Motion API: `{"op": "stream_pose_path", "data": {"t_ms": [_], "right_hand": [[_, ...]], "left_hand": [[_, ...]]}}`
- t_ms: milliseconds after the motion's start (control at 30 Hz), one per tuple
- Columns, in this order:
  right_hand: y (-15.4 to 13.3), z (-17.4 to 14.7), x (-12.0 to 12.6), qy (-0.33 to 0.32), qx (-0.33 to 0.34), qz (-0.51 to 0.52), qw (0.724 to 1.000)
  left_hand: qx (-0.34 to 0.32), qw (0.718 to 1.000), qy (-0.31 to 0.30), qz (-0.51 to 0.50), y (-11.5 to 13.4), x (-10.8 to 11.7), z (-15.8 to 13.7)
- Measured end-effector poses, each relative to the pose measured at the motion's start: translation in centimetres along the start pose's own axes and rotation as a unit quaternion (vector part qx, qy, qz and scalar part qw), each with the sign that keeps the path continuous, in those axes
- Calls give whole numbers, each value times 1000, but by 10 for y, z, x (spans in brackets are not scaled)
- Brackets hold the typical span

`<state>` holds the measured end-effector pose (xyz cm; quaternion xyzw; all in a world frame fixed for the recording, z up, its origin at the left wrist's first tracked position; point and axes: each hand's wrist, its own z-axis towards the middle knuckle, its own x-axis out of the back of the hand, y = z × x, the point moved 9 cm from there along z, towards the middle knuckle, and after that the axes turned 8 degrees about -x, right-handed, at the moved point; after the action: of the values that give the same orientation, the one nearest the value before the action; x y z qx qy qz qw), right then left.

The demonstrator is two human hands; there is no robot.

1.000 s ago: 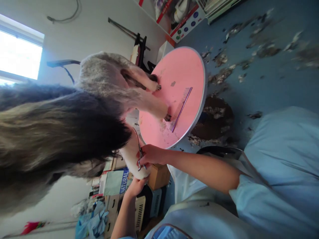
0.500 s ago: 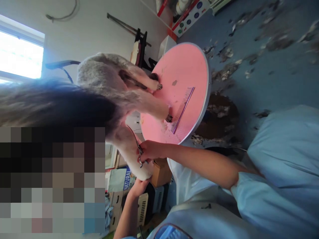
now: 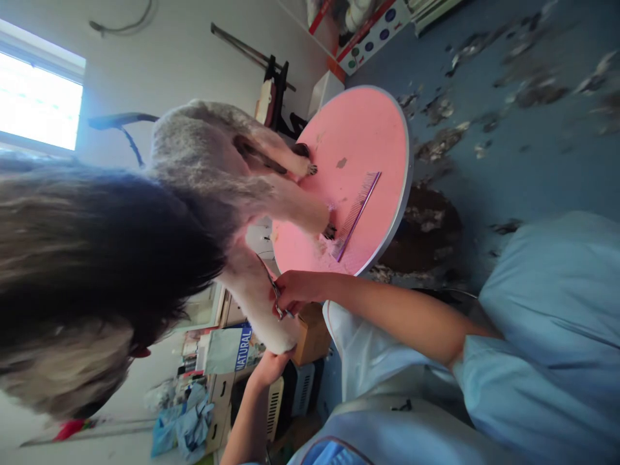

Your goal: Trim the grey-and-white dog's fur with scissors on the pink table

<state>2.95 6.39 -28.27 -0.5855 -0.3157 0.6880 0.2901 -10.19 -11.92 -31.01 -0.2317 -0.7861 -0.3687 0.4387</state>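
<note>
The view lies turned on its side. A dog [image 3: 194, 152] with grey and dark fur stands on a round pink grooming table [image 3: 372, 123], one pale front leg [image 3: 252, 294] stretched out toward me. My left hand [image 3: 274, 365] is closed round the paw end of that leg; the paw itself is hidden. With my right hand [image 3: 290, 290] I grip the scissors [image 3: 277, 297] by their handles, blades lying along the raised leg. Whether the blades are apart is too small to tell. A purple-backed metal comb [image 3: 358, 216] rests on the table beside the dog's standing paw.
Clumps of cut fur [image 3: 440, 139] litter the blue floor [image 3: 523, 161]. Near the raised leg are a cardboard box [image 3: 310, 336], a pet carrier [image 3: 274, 403] and drawers [image 3: 220, 387]. A black clamp with a bar [image 3: 274, 90] stands behind the table.
My right hand and the scissors have shifted slightly toward the paw end of the leg. My left hand keeps its hold. The dog's head shows where pixel blocks covered the view.
</note>
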Motion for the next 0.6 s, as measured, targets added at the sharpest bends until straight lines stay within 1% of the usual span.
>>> {"op": "stream_pose_path", "data": {"t_ms": [67,100,200,300,333,467,600], "right_hand": [[4,-2,2,4,0,13,1000],[5,-3,2,-1,3,15,1000],[11,-3,0,-15,4,6,1000],[19,-2,3,15,-3,9,1000],[22,-3,4,27,-4,10,1000],[38,-7,-1,36,0,-8,999],[51,-10,-1,55,9,-2,998]], "left_hand": [[17,1000,-14,-8,2,-5,1],[16,1000,-18,-7,4,-6,2],[-9,1000,-9,-3,8,-8,6],[-34,999,22,-2,3,-5,12],[-40,999,23,-5,0,-5,14],[-62,998,-6,-22,-8,-13,20],[-103,993,-23,-47,0,-19,25]]}}
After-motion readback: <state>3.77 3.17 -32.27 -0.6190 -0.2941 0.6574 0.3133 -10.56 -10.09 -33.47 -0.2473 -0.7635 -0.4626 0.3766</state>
